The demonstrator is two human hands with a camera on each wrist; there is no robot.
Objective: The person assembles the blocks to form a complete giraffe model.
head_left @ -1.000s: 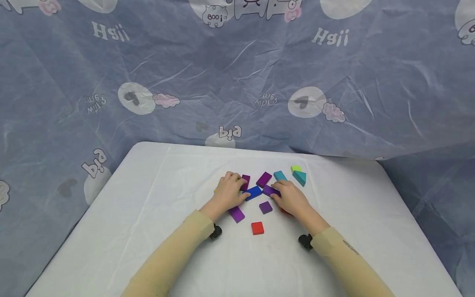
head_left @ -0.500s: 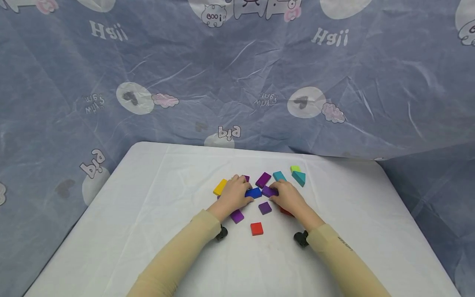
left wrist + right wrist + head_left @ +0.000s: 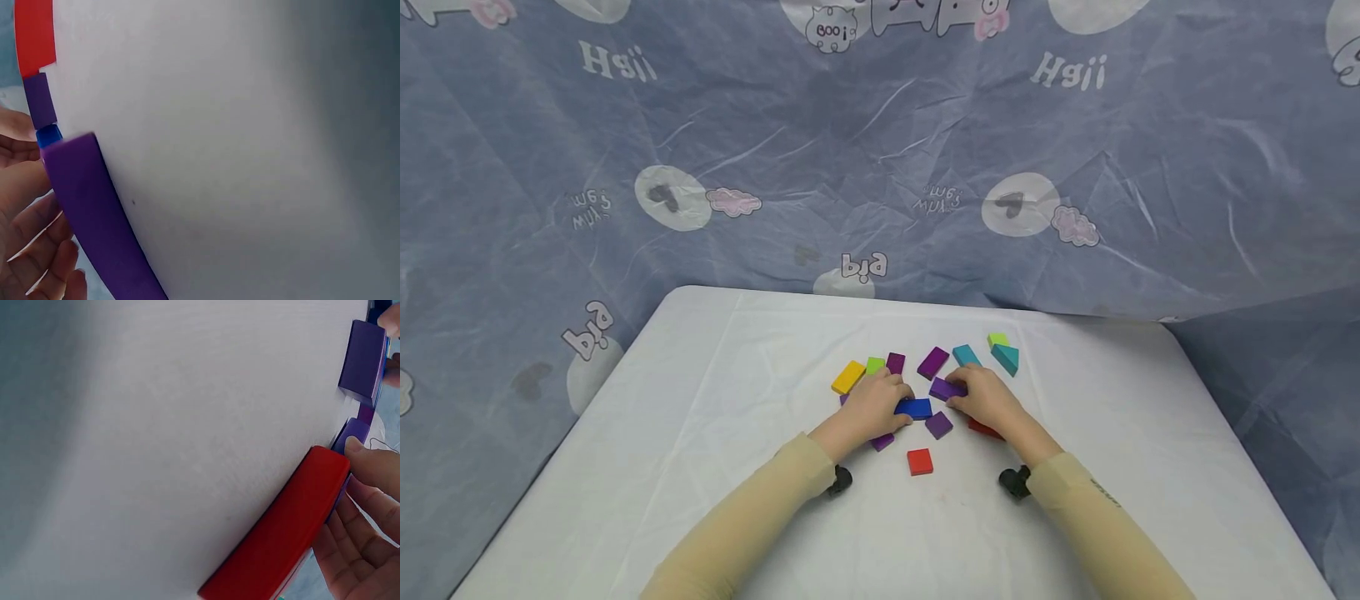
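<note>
In the head view, my left hand (image 3: 871, 404) pinches a blue rectangular block (image 3: 916, 408) between thumb and fingers, low over the white table. To its right, my right hand (image 3: 988, 396) grips the end of a purple rectangular block (image 3: 943, 388). A small purple square block (image 3: 938, 425) lies just in front, close to the blue one. Partly under my left hand is another purple block (image 3: 100, 219), large in the left wrist view. A long red block (image 3: 281, 531) lies below my right hand in the right wrist view. Nearer me sits a red square block (image 3: 920, 462).
Behind the hands lie a yellow block (image 3: 848, 377), a green block (image 3: 876, 365), two dark purple blocks (image 3: 933, 363) and a teal block (image 3: 966, 356). Farther right, a teal triangular block (image 3: 1006, 358) stands by a lime block (image 3: 997, 339). A patterned cloth (image 3: 880, 167) hangs behind the white table (image 3: 775, 333).
My left hand has come down toward me with the blue block, which has turned straighter and now lies near the small purple square. The yellow and green blocks are uncovered. My right hand has barely moved.
</note>
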